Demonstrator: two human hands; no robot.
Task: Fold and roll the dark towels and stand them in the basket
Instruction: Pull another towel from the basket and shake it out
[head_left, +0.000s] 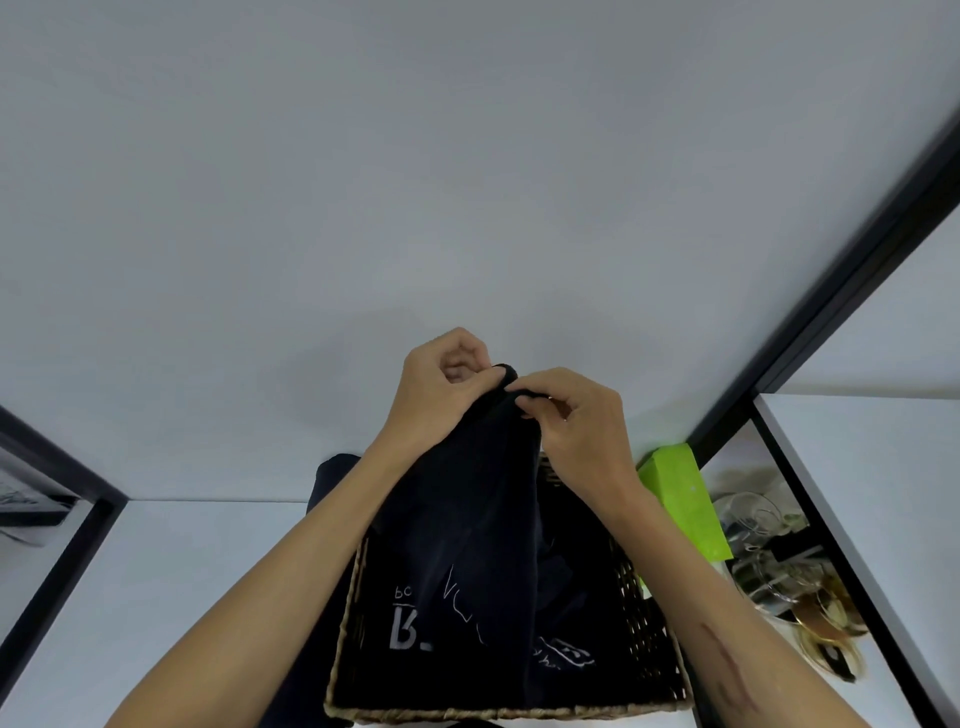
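Note:
A dark towel (483, 519) with pale lettering hangs down over the woven basket (644, 639), lifted by its top edge. My left hand (436, 395) and my right hand (576, 426) pinch that top edge close together, in front of the white wall. The lower end of the towel drops into the basket, where more dark cloth (566, 587) with white print lies. Another dark piece (332, 478) shows behind the basket's far left corner, partly hidden by my left forearm.
The basket stands on a white table (182, 597). A bright green box (680, 499) lies right of the basket. Further right, glassware and gold-rimmed dishes (789, 571) crowd a lower surface past a black frame (831, 291). Another black frame (57, 561) edges the table's left side.

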